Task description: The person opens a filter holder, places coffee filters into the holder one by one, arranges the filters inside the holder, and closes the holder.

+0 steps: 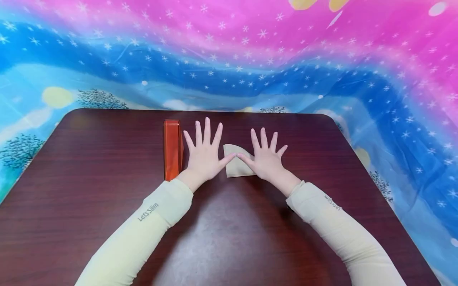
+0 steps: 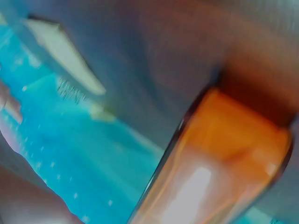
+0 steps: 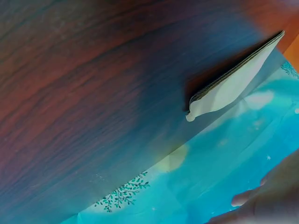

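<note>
My left hand is held over the table with its fingers straight and spread wide. Just to its left stands a long orange box with a glossy surface, which looms large and blurred in the left wrist view. My right hand has its fingers spread too, and nothing is in either palm. The two thumbs point at each other, their tips close together in front of a flat beige cardboard piece with a curved upper edge. The right hand hides part of this piece; the right wrist view shows its layered edge.
A dark reddish wooden table with rounded far corners lies under the hands. Behind and beside it hangs a pink and blue cloth printed with snowflakes and trees. Pale sleeves cover both forearms.
</note>
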Demonstrator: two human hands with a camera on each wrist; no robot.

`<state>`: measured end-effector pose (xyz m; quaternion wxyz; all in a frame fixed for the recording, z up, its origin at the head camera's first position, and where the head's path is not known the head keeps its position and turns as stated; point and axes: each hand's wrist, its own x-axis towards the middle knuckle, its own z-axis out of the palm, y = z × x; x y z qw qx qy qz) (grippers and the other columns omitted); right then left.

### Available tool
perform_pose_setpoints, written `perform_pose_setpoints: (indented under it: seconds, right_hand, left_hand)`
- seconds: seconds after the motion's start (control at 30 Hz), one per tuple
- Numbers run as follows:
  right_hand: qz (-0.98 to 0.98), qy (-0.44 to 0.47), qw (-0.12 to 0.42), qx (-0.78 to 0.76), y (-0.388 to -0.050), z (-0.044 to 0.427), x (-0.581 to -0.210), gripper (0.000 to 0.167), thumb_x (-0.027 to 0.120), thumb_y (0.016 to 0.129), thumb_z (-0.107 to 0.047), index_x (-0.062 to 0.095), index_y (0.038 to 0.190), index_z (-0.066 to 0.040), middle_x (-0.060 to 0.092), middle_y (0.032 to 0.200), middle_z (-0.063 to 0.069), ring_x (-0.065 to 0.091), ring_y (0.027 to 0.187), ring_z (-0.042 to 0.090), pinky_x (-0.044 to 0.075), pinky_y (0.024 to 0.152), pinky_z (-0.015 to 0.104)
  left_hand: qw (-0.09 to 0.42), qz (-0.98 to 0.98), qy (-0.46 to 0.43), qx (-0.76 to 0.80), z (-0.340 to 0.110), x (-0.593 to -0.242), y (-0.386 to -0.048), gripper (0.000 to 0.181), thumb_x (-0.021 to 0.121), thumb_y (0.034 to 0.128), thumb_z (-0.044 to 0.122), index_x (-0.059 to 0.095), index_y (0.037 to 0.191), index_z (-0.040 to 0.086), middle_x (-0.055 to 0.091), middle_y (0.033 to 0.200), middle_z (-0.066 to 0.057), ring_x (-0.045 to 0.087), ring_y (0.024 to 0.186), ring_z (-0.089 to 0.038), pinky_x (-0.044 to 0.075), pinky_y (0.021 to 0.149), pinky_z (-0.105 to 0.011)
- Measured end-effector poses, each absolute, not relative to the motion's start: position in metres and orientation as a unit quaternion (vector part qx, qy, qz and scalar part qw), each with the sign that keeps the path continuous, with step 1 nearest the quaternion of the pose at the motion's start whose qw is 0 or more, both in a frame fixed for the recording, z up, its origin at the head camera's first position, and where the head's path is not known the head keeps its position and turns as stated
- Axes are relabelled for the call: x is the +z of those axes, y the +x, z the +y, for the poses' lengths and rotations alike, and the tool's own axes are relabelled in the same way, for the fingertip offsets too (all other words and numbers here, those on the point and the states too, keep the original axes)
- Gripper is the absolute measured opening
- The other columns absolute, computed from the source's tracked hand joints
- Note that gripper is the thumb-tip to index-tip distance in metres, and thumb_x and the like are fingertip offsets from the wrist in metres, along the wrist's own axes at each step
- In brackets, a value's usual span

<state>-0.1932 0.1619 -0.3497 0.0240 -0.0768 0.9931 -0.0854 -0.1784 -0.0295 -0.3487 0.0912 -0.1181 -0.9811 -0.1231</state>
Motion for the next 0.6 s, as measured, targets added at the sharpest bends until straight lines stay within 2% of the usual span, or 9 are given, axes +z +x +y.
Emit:
perform_pose_setpoints:
  seconds: [0.17, 0.4, 0.5, 0.6]
  right_hand:
    - [0.992, -0.079, 0.025, -0.091, -0.193, 0.16, -0.349, 0.09, 0.039, 0.086, -0.069, -0.006, 0.151, -0.025, -0.006, 0.158, 0.014, -0.017, 0.139, 0.047, 0.001, 0.098, 0.078]
    - [0.992, -0.083, 0.015, -0.092, -0.191, 0.157, -0.349, 0.089, 0.04, 0.086, -0.068, -0.004, 0.151, -0.025, -0.003, 0.158, 0.013, -0.014, 0.14, 0.047, 0.001, 0.099, 0.077]
    - [0.991, -0.091, 0.005, -0.093, -0.189, 0.155, -0.351, 0.088, 0.04, 0.086, -0.068, 0.0, 0.151, -0.024, 0.001, 0.158, 0.013, -0.011, 0.141, 0.046, 0.002, 0.1, 0.076]
    - [0.991, -0.101, -0.008, -0.086, -0.189, 0.151, -0.35, 0.086, 0.04, 0.087, -0.067, 0.004, 0.152, -0.023, 0.006, 0.158, 0.014, -0.006, 0.142, 0.045, 0.003, 0.103, 0.073]
  left_hand:
    - [0.119, -0.979, -0.1, -0.134, -0.045, -0.323, -0.183, 0.089, 0.04, 0.0868, 0.066, 0.001, 0.152, 0.019, -0.008, 0.157, -0.016, -0.011, 0.143, -0.042, -0.006, 0.106, -0.068]
    - [0.104, -0.974, -0.045, -0.194, -0.08, -0.304, -0.193, 0.087, 0.037, 0.0893, 0.064, 0.002, 0.151, 0.014, -0.01, 0.157, -0.016, -0.014, 0.143, -0.039, -0.01, 0.106, -0.066]
    - [0.087, -0.962, -0.019, -0.257, -0.098, -0.304, -0.2, 0.081, 0.04, 0.0923, 0.056, 0.011, 0.15, 0.008, 0.0, 0.157, -0.018, -0.006, 0.143, -0.04, -0.006, 0.109, -0.064]
    - [0.067, -0.942, -0.006, -0.329, -0.114, -0.307, -0.205, 0.067, 0.043, 0.0956, 0.043, 0.024, 0.146, 0.003, 0.02, 0.153, -0.02, 0.016, 0.141, -0.039, 0.01, 0.113, -0.058]
